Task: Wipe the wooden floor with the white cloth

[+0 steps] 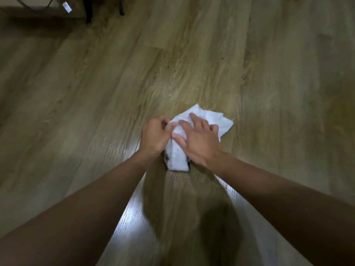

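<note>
From the head view, the cloth [192, 135] lies bunched on the floor [192, 64]. The left hand [156, 136] pinches its near-left edge; the right hand [198, 143] presses down with spread fingers. Wiping while bunched risks the cloth rolling up and skipping patches.

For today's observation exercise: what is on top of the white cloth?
The right hand lies on the white cloth, fingers spread; the left hand grips its left edge. A dark patch peeks from beneath its near end; the rest is covered.
</note>
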Demonstrator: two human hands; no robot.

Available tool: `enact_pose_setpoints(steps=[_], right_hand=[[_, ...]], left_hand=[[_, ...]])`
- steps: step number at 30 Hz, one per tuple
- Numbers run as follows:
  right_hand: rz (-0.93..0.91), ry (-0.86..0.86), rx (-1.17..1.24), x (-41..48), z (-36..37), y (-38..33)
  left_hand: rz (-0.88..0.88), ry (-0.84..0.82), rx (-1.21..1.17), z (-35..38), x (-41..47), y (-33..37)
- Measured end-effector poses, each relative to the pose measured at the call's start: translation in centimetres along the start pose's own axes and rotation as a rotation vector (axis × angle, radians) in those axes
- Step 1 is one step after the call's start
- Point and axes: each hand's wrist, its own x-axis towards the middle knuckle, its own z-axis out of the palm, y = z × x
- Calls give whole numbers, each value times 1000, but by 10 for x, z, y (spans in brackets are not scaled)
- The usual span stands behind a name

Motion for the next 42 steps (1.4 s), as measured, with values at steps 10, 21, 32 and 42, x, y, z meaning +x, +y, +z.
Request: enact_pose_setpoints(steps=[10,21,32,42], right_hand=[[-15,-72,-88,3,25,-12],[72,39,45,35,19,-1],[-266,159,37,27,20,46],[-256,161,56,36,26,32]], left_hand=[[301,99,592,-9,0,-41],[368,49,642,-10,-6,-54],[356,101,660,-8,-7,-51],[319,84,598,-10,-8,-49]])
